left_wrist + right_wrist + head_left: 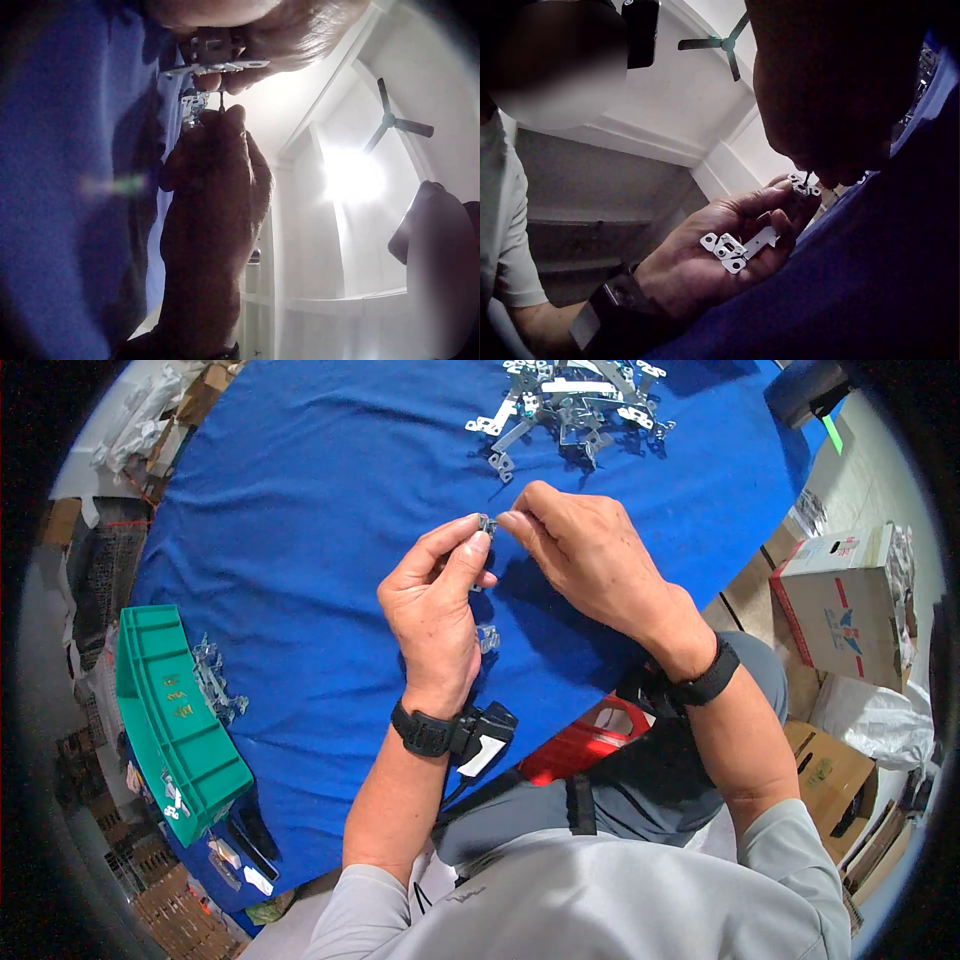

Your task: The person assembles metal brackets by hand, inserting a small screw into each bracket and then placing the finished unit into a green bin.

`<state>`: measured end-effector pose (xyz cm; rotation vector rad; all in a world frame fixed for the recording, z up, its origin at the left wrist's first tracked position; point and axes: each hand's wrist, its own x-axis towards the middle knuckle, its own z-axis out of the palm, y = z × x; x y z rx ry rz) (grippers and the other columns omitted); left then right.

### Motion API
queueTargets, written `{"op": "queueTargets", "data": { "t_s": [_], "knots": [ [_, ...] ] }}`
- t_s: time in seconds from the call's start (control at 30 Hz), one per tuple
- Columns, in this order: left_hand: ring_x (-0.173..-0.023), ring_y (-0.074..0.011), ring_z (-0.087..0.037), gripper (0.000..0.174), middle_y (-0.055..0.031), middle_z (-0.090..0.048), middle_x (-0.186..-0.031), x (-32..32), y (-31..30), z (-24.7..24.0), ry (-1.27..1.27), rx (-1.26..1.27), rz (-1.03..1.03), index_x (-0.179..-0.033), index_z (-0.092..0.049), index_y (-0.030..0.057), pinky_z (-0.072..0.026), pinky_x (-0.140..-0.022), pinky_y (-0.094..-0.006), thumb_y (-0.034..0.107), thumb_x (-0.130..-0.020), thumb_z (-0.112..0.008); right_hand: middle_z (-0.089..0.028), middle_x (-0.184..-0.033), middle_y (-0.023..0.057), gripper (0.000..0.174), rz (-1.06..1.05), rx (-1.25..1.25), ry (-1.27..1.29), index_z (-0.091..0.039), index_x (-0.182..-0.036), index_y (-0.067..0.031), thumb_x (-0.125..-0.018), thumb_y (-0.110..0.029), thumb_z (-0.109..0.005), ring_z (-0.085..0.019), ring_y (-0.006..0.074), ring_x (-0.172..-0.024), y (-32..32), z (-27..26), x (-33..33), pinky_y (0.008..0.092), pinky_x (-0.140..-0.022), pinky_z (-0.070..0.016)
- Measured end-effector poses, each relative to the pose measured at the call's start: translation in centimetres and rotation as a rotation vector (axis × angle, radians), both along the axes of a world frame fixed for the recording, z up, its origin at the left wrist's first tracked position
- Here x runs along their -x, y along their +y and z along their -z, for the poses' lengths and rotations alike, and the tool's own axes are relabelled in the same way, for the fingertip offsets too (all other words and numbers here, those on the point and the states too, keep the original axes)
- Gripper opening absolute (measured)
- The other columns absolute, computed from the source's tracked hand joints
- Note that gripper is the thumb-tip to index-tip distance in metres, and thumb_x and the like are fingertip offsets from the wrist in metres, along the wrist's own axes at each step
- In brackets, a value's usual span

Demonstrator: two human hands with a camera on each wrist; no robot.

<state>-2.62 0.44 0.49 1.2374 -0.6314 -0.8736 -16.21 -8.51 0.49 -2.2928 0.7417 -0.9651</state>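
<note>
A silvery metal bracket [486, 526] with holed plates at its ends is held in my left hand [435, 600], its upper end between thumb and fingertips. In the right wrist view, the other holed end [727, 253] lies over the palm, and a narrow arm runs under the fingers. My right hand [590, 550] is close on the right, its thumb and forefinger pinching a thin dark pin [222, 100] that meets the bracket's upper end. The right hand is mostly dark shadow in both wrist views.
A pile of similar metal brackets [575, 410] lies at the far side of the blue cloth [300, 510]. On the left stands a green bin [190, 710], with more metal pieces [215, 680] beside it. A red plastic item [560, 755] is below the table edge; a cardboard box [830, 600] stands right.
</note>
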Motion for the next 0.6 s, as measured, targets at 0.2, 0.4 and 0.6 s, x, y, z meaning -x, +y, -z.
{"op": "queueTargets", "data": {
  "t_s": [0.2, 0.4, 0.6],
  "knots": [
    [-0.074, -0.0094, -0.064, 0.017, -0.0086, -0.071, -0.093, 0.03, -0.03, 0.04, 0.003, -0.005, -0.003, -0.105, -0.071, -0.0031, -0.0537, -0.06, -0.0211, 0.0, -0.089, -0.068, -0.06, -0.069, 0.0188, 0.022, -0.01, -0.046, -0.076, -0.053, -0.084, -0.0022, -0.092, -0.019, -0.064, -0.062, 0.0385, -0.065, 0.22, -0.51, -0.12, 0.0464, -0.054, -0.0474],
    [-0.073, -0.0092, -0.063, 0.017, -0.0085, -0.071, -0.093, -0.04, -0.03, -0.03, -0.001, -0.005, 0.009, -0.106, -0.071, -0.0035, -0.0536, -0.06, -0.0208, 0.0, -0.089, -0.068, -0.06, -0.066, 0.0173, 0.021, 0.033, 0.052, 0.121, -0.053, -0.087, -0.0029, -0.091, -0.02, -0.065, -0.062, 0.0387, -0.062, -0.1, -0.03, 0.06, 0.047, -0.053, -0.0472],
    [-0.071, -0.0092, -0.063, 0.018, -0.0083, -0.071, -0.093, 0.06, -0.07, -0.02, 0.001, 0.005, 0.005, -0.106, -0.07, -0.0028, -0.053, -0.06, -0.0209, 0.001, -0.088, -0.07, -0.06, -0.064, 0.0175, 0.026, 0.029, 0.009, -0.146, -0.053, -0.078, -0.0039, -0.093, -0.023, -0.063, -0.062, 0.0379, -0.06, 0.22, -0.15, -0.42, 0.0466, -0.05, -0.047]
  ]
}}
